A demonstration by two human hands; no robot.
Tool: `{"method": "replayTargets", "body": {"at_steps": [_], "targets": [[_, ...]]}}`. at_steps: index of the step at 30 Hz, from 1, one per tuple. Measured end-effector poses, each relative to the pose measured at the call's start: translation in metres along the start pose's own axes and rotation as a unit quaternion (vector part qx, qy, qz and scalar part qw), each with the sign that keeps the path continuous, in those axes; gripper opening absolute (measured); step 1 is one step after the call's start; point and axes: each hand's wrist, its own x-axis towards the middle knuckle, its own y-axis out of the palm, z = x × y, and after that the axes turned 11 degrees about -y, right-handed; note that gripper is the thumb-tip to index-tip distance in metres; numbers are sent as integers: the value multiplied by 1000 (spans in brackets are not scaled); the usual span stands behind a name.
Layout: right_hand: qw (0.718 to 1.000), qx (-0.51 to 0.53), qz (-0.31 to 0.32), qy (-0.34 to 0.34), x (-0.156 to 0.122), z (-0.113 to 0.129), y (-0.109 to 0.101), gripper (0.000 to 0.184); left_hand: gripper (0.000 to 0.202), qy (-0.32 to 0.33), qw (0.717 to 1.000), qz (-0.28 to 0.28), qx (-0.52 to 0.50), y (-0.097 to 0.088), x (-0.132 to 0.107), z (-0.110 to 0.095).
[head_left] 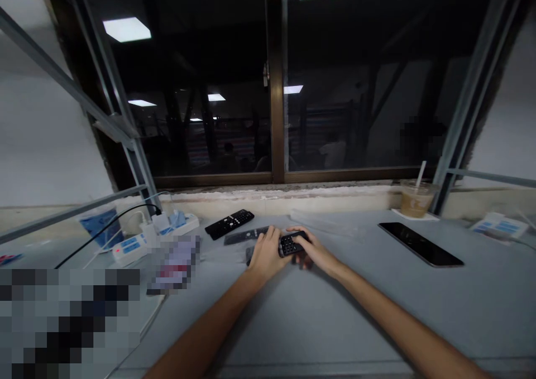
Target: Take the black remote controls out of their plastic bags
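Observation:
A black remote control, its buttons facing up, is held low over the desk. My right hand is closed on its right end, with the thumb side on top. My left hand curls over its left part, fingers bent and pressed together. A dark end sticks out left of that hand; I cannot tell whether it belongs to the same remote. Behind my left hand lies another remote, seemingly in a clear plastic sleeve. Farther left, a bare black remote lies aslant on the desk.
A phone lies at right, near a drink cup with a straw. Power strips with cables stand at left beside a blurred packet. Clear plastic lies toward the window wall. Metal frame posts flank the desk.

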Motion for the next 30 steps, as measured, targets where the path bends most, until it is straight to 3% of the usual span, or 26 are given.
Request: {"method": "replayTargets", "body": {"at_steps": [5,7,10,16,20,25,30], "targets": [[990,115,66,56,1,2,-1,43,29,-9,999,-7,-46,1,-2,-3],[986,143,55,62,2,1,-3,42,35,2,999,-7,-53,0,-2,-4],[986,158,-15,48,7,0,-8,37,43,9,1000,-2,-28,-1,0,-3],[966,187,-173,44,15,1,-27,28,35,-6,999,-5,35,-4,7,17],[942,285,-154,93,13,9,-34,43,34,-12,999,18,42,-9,10,30],[929,324,-143,105,10,12,-34,28,32,7,999,11,35,-12,9,29],[931,325,-132,97,13,11,-37,29,30,11,998,-25,53,-14,7,24]]}}
